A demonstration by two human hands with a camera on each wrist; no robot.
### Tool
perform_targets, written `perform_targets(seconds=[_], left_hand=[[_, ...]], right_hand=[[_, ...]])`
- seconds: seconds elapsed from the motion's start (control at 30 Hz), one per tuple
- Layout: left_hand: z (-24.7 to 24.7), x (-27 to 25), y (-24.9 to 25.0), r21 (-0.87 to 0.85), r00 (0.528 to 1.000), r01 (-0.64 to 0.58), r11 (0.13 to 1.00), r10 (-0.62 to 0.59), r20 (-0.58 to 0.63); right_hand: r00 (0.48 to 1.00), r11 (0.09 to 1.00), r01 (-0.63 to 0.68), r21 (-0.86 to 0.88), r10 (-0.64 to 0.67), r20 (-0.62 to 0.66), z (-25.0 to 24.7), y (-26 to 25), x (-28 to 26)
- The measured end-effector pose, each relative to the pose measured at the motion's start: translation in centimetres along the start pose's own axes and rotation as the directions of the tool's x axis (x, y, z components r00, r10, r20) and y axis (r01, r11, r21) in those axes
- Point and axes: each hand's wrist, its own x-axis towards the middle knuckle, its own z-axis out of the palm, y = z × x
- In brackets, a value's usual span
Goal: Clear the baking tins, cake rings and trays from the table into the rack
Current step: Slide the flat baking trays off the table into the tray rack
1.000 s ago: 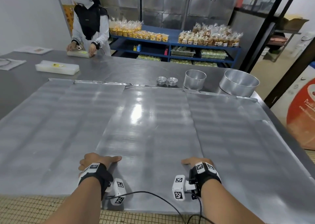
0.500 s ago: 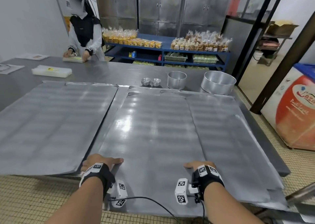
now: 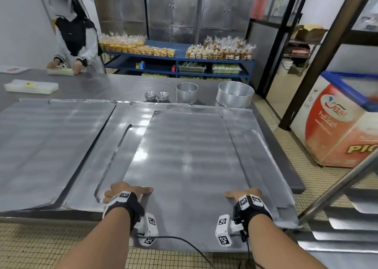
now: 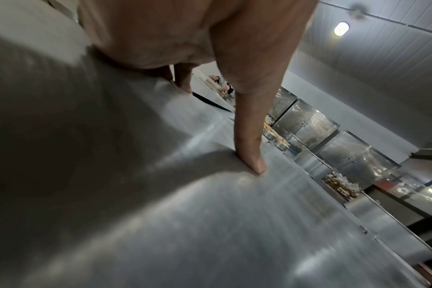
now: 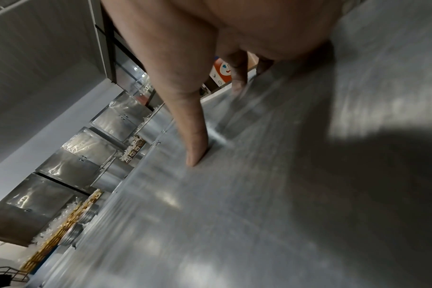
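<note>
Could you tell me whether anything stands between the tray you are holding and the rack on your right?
Nothing visible does: the tray, gripped by left hand and right hand, has open floor up to the rack.

The trays [image 3: 188, 156] are thin brushed metal with a dull sheen, as is the table [image 3: 122, 86]. The tins [image 3: 235, 94] are smooth matt aluminium, and the floor [image 3: 30, 246] is small matt tiles.

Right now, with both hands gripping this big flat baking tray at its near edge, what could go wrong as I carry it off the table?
1. The tray is held only at its near edge by the left hand and right hand, so its far end may sag or tip.
2. It lies over other trays that overhang the table; dragging could pull them off.
3. The rack post stands close on the right, and a swing might strike it.
</note>
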Motion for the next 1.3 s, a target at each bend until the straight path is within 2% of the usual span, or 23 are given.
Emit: perform_targets(seconds=[0.13,0.23,0.57,0.83,1.03,1.3], left_hand=[[1.9,-0.4,2.2,0.022,0.998,0.023,1.0,-0.024,0.051],[3.4,0.7,3.9,0.048,0.998,-0.006,0.999,0.003,0.067],[5.5,0.0,8.0,0.041,0.999,0.026,0.999,-0.028,0.036],[6.9,-0.6,9.8,0.062,0.999,0.05,0.997,-0.049,-0.005],[8.2,-0.5,10.5,0.0,0.999,0.046,0.999,-0.046,0.025],[8.5,-1.0,10.2,0.041,0.999,0.0,0.999,-0.002,0.046]], right_hand=[[0.999,0.996,0.004,-0.092,-0.008,-0.042,-3.1,-1.5,-2.1],[0.998,0.987,-0.002,-0.16,-0.008,-0.063,-4.4,-2.4,-2.1],[0.996,0.985,-0.019,-0.171,0.003,-0.088,-4.9,-4.5,0.8],[0.997,0.983,-0.02,-0.183,0.005,-0.078,-5.5,-5.1,2.5],[0.996,0.974,-0.022,-0.227,0.002,-0.091,-5.7,-5.4,3.7],[0.998,0.951,-0.035,-0.306,0.018,-0.057,-6.4,-5.1,3.8]])
